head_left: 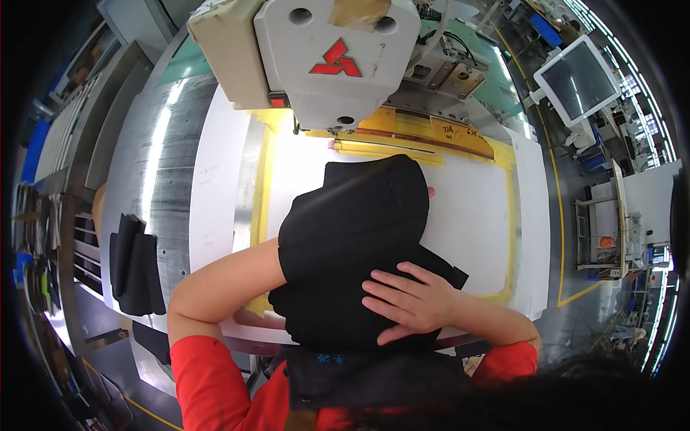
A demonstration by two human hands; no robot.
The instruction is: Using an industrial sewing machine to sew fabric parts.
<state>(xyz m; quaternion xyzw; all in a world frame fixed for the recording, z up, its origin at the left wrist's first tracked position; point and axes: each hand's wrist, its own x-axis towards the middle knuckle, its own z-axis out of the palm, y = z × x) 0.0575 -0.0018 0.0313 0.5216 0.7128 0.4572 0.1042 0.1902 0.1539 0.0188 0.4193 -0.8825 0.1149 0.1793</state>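
A wide piece of black fabric [345, 215], folded or layered, spreads over the white work surface in front of me. My left forearm reaches in beneath its left edge. The fabric hides nearly all of my left hand [431, 192]; only a bit of fingertip shows at the fabric's right edge, so its grip is not visible. On top of the lower right part of the fabric, my right hand [413, 298] lies flat with its fingers spread. Just beyond the fabric hangs the white head of a sewing machine [334, 65], its needle area lit.
Yellow tape [512, 215] borders the white template sheet [474, 237]. A yellow-and-brown clamp bar [431, 140] lies along the far side. Dark fabric pieces [134, 266] rest on the metal table [154, 144] at left. A screen [581, 80] stands far right.
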